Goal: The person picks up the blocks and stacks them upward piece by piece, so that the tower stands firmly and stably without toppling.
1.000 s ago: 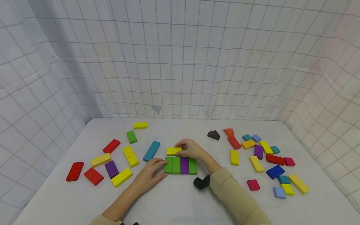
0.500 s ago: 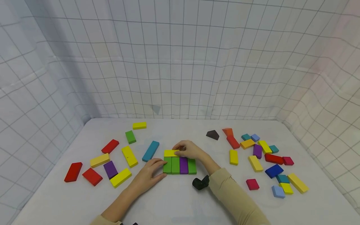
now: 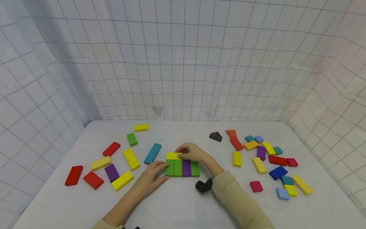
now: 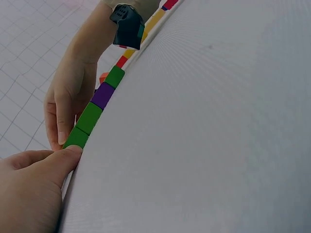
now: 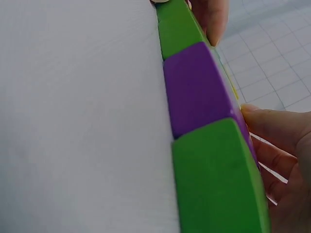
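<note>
A smooth white tabletop point(image 3: 171, 210) spreads from the near side, with a beige sleeve point(image 3: 237, 200) lying across its right part and a black device point(image 3: 204, 185) showing at the right wrist. Farther in, the left hand point(image 3: 150, 178) pinches the left end of a row, its thumb against the near side of the leftmost green block point(image 3: 170, 170) and its fingers at the far side. Next in that row, side by side and touching, come a second green block point(image 3: 178, 168), a purple block point(image 3: 186, 168) and a third green block point(image 3: 195, 169). Just beyond, the right hand point(image 3: 193, 152) grips a yellow block point(image 3: 172, 156) between thumb and fingers; it lies crosswise along the far edge of the two left green blocks. Loose blocks lie scattered to either side: on the left, a blue block point(image 3: 152, 154) near the row and a red block point(image 3: 73, 175) well apart; on the right, a crimson block point(image 3: 256, 186) and a dark blue block point(image 3: 278, 172). Farther back are a dark brown block point(image 3: 215, 136) and an orange wedge point(image 3: 231, 133). Behind the table's far edge and along both sides hangs a wrinkled white sheet point(image 3: 183, 63), gridded with dark lines.
</note>
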The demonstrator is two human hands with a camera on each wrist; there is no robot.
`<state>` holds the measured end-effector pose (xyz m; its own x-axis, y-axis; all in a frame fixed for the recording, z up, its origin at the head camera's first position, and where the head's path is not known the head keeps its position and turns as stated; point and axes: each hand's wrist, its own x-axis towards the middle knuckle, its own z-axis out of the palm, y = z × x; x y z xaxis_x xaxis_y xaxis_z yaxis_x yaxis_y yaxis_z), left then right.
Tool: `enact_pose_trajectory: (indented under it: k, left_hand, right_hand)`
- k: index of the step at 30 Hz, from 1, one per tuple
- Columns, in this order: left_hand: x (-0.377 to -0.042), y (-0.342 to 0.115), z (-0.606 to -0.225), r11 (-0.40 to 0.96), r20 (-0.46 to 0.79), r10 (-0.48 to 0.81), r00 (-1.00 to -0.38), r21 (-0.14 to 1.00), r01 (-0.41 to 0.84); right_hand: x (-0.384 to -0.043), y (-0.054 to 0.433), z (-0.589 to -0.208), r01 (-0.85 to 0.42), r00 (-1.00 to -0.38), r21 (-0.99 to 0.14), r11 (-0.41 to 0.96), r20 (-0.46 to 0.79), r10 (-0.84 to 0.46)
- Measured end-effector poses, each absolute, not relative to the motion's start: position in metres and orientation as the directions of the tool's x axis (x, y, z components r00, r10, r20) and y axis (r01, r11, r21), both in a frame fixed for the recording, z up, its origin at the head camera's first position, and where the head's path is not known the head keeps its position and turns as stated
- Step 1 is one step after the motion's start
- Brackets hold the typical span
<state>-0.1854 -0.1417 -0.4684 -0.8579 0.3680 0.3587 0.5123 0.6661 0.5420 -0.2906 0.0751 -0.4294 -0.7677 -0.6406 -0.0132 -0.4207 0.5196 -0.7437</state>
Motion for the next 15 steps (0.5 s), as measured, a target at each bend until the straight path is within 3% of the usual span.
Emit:
enact_pose_trajectory:
  k: [8,15]
  left_hand:
    - [-0.187,-0.141,-0.471,0.662,0.365,0.373,-0.853,0.539,0.52]
    - [-0.186,-0.141,-0.47,0.659,0.386,0.368,-0.846,0.533,0.53]
  right_hand:
    - [-0.29,0.118,-0.422,-0.471,-0.784,-0.765,0.439,0.135,-0.605]
    - [-0.278,0.203,-0.408,-0.437,-0.83,-0.701,0.563,0.074,-0.553]
